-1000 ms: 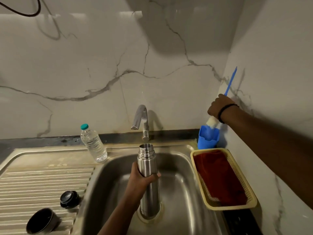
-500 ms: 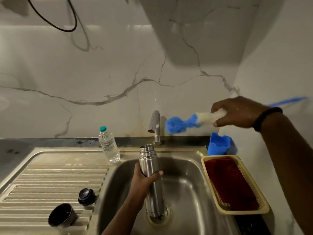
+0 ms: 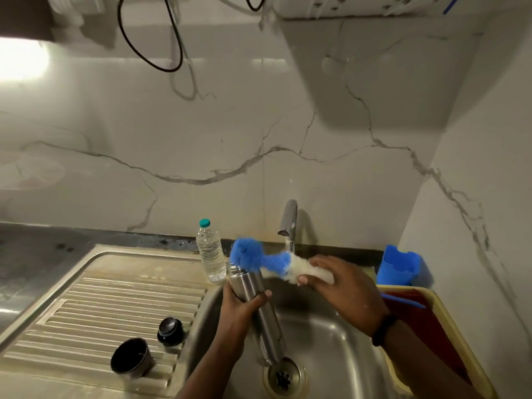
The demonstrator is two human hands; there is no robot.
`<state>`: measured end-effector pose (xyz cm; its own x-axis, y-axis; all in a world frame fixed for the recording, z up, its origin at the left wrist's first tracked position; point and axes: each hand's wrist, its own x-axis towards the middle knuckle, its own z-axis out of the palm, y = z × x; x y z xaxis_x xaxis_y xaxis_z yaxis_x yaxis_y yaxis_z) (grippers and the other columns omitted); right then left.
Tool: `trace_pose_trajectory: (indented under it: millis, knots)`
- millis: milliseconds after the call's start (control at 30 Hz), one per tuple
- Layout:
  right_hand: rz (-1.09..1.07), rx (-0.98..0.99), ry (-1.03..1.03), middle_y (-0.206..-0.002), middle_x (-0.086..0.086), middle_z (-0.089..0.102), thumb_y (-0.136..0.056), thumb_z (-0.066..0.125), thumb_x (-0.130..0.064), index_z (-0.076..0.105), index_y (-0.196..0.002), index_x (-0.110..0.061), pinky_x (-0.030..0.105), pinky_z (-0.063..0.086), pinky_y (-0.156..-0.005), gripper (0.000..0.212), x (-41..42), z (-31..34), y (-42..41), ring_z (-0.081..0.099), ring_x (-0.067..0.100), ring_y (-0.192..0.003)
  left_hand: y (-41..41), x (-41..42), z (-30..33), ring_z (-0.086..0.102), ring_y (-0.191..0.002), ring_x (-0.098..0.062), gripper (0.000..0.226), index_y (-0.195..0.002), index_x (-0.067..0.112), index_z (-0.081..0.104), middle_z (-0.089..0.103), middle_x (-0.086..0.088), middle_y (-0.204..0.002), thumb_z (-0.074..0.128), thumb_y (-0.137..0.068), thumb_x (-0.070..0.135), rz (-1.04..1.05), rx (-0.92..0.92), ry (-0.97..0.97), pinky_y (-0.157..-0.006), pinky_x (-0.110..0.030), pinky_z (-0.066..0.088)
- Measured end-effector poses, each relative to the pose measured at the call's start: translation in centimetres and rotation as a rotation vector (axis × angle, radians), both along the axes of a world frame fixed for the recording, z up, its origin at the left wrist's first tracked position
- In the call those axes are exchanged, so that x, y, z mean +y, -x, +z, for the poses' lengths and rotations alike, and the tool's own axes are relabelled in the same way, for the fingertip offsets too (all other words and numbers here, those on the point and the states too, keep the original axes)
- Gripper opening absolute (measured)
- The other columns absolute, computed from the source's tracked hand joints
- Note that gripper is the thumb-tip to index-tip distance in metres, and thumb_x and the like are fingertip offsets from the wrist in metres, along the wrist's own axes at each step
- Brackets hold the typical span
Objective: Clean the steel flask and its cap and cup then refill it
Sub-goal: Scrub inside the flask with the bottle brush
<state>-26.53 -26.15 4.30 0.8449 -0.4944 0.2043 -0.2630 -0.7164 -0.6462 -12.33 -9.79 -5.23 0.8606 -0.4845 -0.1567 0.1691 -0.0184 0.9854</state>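
The steel flask (image 3: 259, 306) leans in the sink (image 3: 331, 341), its base at the drain and its open mouth tilted up to the left. My left hand (image 3: 241, 303) grips its upper body. My right hand (image 3: 342, 286) holds a bottle brush (image 3: 259, 256) by its white bristles; the blue fluffy tip is right at the flask's mouth. The brush's blue handle sticks out behind my wrist. On the drainboard lie the black cap (image 3: 169, 332) and the dark cup (image 3: 131, 359), mouth tilted toward me.
A small plastic water bottle (image 3: 211, 251) stands on the sink's back rim. The tap (image 3: 288, 223) rises behind the basin. A blue holder (image 3: 398, 266) and a yellow basket (image 3: 449, 329) with a red cloth sit to the right, by the side wall.
My right hand carried the brush from the blue holder leftward and down to the flask's mouth. My left hand tilted the flask to the left.
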Motion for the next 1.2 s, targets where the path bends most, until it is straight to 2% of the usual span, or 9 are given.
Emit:
trace_pose_trajectory:
  millis: [167,400,567,633,800,900,1000,1133,1200]
  knots:
    - [0.060,0.083,0.246,-0.117,-0.013,0.062,-0.091,0.051,-0.059,0.057,-0.132,-0.033,0.033,0.049,-0.092,0.048,-1.2,2.0,-0.1,0.057,0.006,-0.104,-0.5,0.8,-0.3,0.068,-0.099,-0.018,0.065,-0.122,0.029,0.050,0.068,0.001,-0.109,0.086,-0.071,0.008,0.001,-0.166,-0.086,-0.083,-0.036,0.055]
    - [0.215,0.228,0.854,-0.107,-0.015,0.060,-0.094,0.046,-0.057,0.062,-0.116,-0.039,0.025,0.032,-0.067,0.033,-3.9,9.2,0.1,0.060,0.008,-0.096,-1.1,1.4,0.4,0.065,-0.087,-0.003,0.072,-0.120,0.030,0.051,0.066,0.008,-0.104,0.087,-0.061,0.011,-0.061,-0.552,-0.304,-0.067,-0.016,0.050]
    - [0.291,0.217,1.249,-0.093,-0.010,0.062,-0.093,0.059,-0.039,0.064,-0.102,-0.031,0.031,0.043,-0.059,0.013,-3.7,11.3,-1.9,0.060,0.016,-0.076,-1.9,0.3,1.3,0.062,-0.092,-0.011,0.074,-0.120,0.031,0.051,0.063,0.011,-0.105,0.084,-0.053,0.035,-0.058,-0.774,-0.420,-0.077,-0.041,0.056]
    - [0.288,0.240,1.130,-0.091,-0.008,0.063,-0.094,0.053,-0.048,0.060,-0.099,-0.029,0.029,0.038,-0.059,0.022,-3.0,10.9,-2.1,0.058,0.016,-0.075,-2.2,0.2,1.6,0.062,-0.093,-0.012,0.074,-0.120,0.030,0.051,0.063,0.011,-0.106,0.084,-0.053,0.035,-0.036,-0.808,-0.396,-0.078,-0.041,0.056]
    - [0.284,0.635,0.265,-0.072,-0.003,0.068,-0.084,0.060,-0.062,0.074,-0.082,-0.020,0.029,0.044,-0.065,0.045,-5.7,10.6,-1.9,0.058,0.007,-0.065,-2.9,0.9,1.2,0.054,-0.104,-0.015,0.077,-0.122,0.029,0.050,0.061,0.009,-0.113,0.087,-0.055,0.031,-0.100,-1.111,-0.502,-0.091,-0.035,0.038]
    - [0.245,0.505,0.552,-0.094,-0.007,0.070,-0.087,0.057,-0.061,0.069,-0.104,-0.029,0.030,0.042,-0.069,0.038,-3.9,7.7,-1.4,0.063,0.014,-0.084,-3.3,0.4,1.8,0.058,-0.104,-0.020,0.080,-0.123,0.027,0.049,0.065,0.002,-0.115,0.089,-0.053,0.033,-0.120,-1.235,-0.554,-0.093,-0.041,0.044]
    - [0.287,0.185,0.978,-0.092,-0.005,0.066,-0.087,0.065,-0.044,0.060,-0.104,-0.028,0.029,0.039,-0.055,0.024,-0.3,3.5,-1.7,0.062,0.016,-0.071,-3.8,-0.5,3.2,0.058,-0.106,-0.020,0.079,-0.126,0.026,0.049,0.064,0.001,-0.118,0.085,-0.056,0.038,-0.196,-1.277,-0.498,-0.094,-0.038,0.043]
    - [0.206,0.284,0.556,-0.110,-0.012,0.060,-0.087,0.058,-0.060,0.047,-0.123,-0.033,0.026,0.039,-0.068,0.047,-2.0,4.9,-1.0,0.061,0.014,-0.091,-4.2,-0.8,4.6,0.058,-0.102,-0.017,0.079,-0.125,0.029,0.046,0.063,0.003,-0.116,0.087,-0.058,0.038,-0.198,-1.378,-0.531,-0.096,-0.040,0.044]
    - [0.148,0.286,0.578,-0.104,-0.010,0.057,-0.086,0.053,-0.067,0.044,-0.121,-0.030,0.023,0.036,-0.062,0.052,-3.1,5.5,-0.1,0.058,0.013,-0.087,-4.6,-0.6,4.7,0.059,-0.101,-0.018,0.080,-0.124,0.028,0.048,0.064,0.003,-0.115,0.089,-0.055,0.034,-0.165,-1.386,-0.539,-0.097,-0.041,0.045]
